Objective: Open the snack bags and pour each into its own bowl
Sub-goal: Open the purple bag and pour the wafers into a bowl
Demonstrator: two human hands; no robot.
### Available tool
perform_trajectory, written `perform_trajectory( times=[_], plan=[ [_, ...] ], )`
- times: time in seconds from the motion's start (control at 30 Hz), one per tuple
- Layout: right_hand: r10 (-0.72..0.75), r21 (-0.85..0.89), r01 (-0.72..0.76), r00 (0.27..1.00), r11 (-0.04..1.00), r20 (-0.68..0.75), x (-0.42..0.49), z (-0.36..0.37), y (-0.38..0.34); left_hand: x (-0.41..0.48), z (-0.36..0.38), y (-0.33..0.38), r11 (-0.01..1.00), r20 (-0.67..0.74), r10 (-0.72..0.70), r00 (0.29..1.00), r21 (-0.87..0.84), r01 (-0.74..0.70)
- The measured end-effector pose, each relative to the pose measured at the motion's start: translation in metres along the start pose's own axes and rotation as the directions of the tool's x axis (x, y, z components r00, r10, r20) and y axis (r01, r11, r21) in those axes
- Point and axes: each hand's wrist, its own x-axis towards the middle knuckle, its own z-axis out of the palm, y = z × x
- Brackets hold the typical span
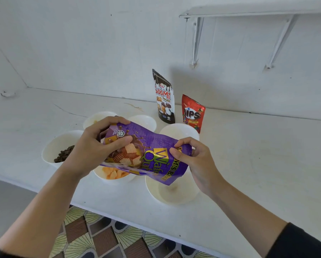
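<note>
Both hands hold the purple wafer bag (152, 146) sideways in the air over the cluster of white bowls. The left hand (92, 146) has fingers and thumb clamped round its left end, and the right hand (195, 161) pinches its right corner, which looks sealed, though the fingers hide part of it. Beneath it sit the near bowl of orange snacks (115, 180) and the near-right bowl (174, 196), with a bowl of dark pieces (53, 146) to the left. The Soomi bag (164, 97) and red Nips bag (193, 112) stand upright by the far wall.
</note>
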Motion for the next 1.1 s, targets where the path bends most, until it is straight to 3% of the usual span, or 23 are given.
perform_trajectory(
  times=[0.33, 0.6, 1.1],
  plan=[
    [-0.038, -0.098, 0.040, 0.999, 0.994, 0.024, 0.010, 0.011, -0.016, 0.003, -0.006, 0.007, 0.998, -0.093, 0.011, 0.996, -0.056, -0.017],
    [-0.091, 0.078, 0.088, 0.995, 0.993, 0.035, 0.017, 0.020, -0.025, 0.020, -0.016, 0.044, 0.994, -0.034, 0.084, 0.996, 0.073, -0.081],
    [0.014, 0.145, -0.013, 1.000, 0.989, -0.005, 0.009, 0.012, 0.002, 0.017, -0.006, 0.036, 0.991, 0.009, -0.009, 1.000, 0.132, 0.008]
  ],
)
